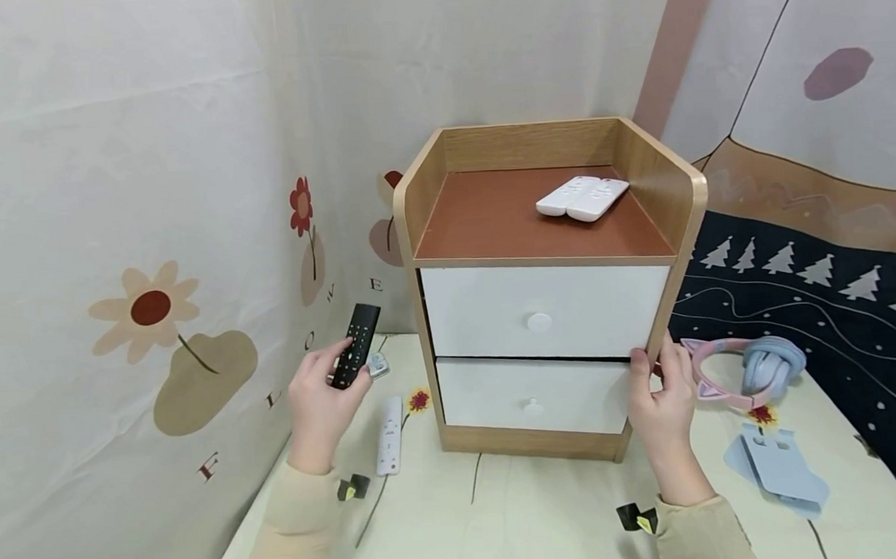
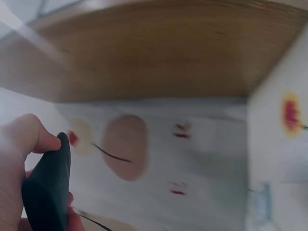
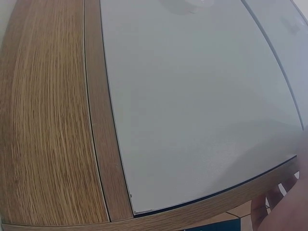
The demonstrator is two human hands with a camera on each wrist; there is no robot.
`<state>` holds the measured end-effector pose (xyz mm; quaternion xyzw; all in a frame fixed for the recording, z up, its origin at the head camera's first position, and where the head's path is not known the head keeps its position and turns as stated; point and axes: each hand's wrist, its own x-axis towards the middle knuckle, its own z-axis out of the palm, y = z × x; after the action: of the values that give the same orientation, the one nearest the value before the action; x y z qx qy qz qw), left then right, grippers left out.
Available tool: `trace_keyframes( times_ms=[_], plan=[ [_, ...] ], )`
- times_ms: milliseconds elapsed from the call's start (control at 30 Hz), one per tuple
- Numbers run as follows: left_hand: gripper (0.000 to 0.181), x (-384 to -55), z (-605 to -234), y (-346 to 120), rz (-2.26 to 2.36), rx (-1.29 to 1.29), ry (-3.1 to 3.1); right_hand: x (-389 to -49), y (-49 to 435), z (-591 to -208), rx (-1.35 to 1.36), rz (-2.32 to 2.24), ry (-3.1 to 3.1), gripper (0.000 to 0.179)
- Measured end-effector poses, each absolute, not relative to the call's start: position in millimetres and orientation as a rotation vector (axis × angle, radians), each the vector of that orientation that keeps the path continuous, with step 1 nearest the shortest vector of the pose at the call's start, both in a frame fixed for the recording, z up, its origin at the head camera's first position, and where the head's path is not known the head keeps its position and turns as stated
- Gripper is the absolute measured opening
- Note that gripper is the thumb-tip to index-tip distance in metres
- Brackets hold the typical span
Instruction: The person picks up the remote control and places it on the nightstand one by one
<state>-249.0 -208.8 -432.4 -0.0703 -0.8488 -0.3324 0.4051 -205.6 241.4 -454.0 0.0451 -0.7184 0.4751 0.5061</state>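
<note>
My left hand (image 1: 324, 410) holds a black remote control (image 1: 357, 345) upright, to the left of a small wooden cabinet (image 1: 526, 443). The left wrist view shows the dark remote (image 2: 50, 187) edge-on between thumb and fingers. My right hand (image 1: 663, 399) grips the cabinet's right side edge, thumb at the front and fingers round the outer side. In the right wrist view, that hand (image 3: 288, 204) is partly cut off by the frame. Both white drawers, upper (image 1: 487, 311) and lower (image 1: 490, 394), look pushed in. Two white remotes (image 1: 583, 197) lie side by side on the brown top.
Left of the cabinet lie a white power strip (image 1: 390, 436) and a small clear-and-blue item (image 1: 377, 364). To the right are a pink headband (image 1: 711, 376) with a grey-blue bundle (image 1: 773, 367) and light-blue flat pieces (image 1: 782, 469). Printed cloth walls (image 1: 152, 201) stand behind.
</note>
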Motion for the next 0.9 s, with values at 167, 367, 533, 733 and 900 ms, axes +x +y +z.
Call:
trace_keyframes(
  times_ms=[167,367,533,733,900],
  plan=[
    [0.053,-233.9,-398.7,-199.5,-0.953,-0.2,-2.049,-205.7,241.9,-454.9,0.119,1.15,-1.754,0.052],
    [0.054,-216.2,-360.7,-183.2,-1.078,-0.272,-1.881,-209.6,242.4,-456.3,0.111,1.143,-1.723,0.051],
    [0.051,-207.9,-327.9,-169.2,-1.087,-0.419,-1.721,-211.3,243.8,-457.0,0.098,1.137,-1.714,0.05],
    [0.048,-200.7,-286.8,-145.0,-1.079,-0.596,-1.627,-209.3,243.0,-456.5,0.104,1.13,-1.709,0.05],
    [0.043,-196.3,-256.3,-114.9,-0.916,-0.734,-1.623,-209.0,241.9,-454.3,0.124,1.124,-1.694,0.047]
  ],
)
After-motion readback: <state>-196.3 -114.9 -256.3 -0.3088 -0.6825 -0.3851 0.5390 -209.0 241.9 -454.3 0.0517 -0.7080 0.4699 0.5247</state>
